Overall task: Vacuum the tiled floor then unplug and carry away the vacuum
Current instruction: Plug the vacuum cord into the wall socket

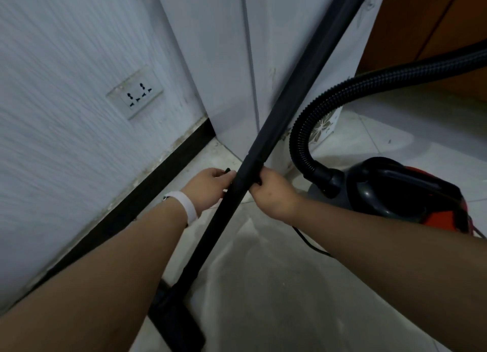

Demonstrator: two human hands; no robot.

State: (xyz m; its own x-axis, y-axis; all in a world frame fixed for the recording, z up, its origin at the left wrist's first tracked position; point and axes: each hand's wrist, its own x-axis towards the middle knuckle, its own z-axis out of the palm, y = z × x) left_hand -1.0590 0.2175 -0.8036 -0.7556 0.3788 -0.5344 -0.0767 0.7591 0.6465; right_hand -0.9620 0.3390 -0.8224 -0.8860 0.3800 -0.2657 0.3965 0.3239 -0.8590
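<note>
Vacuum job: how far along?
Done: wall socket holds no plug; whether the tiled floor got vacuumed, can't tell. In hand: right hand grips the wand, left hand beside it, grip unclear. Left: canister sits on the floor, not carried away.

Wall socket (135, 96) at centre left; wand (276, 120) slanting from upper right down to floor head (176, 322) at bottom centre; canister (395, 191) at right, hose (342, 93) above.

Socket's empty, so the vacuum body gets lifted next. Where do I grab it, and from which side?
Take the bar handle on top of the vacuum body, coming down from above. It runs along the body with an apparent gap beneath to hook under. Stay clear of the hose arching up at the front. The right hand is nearest but grips the tube.
</note>
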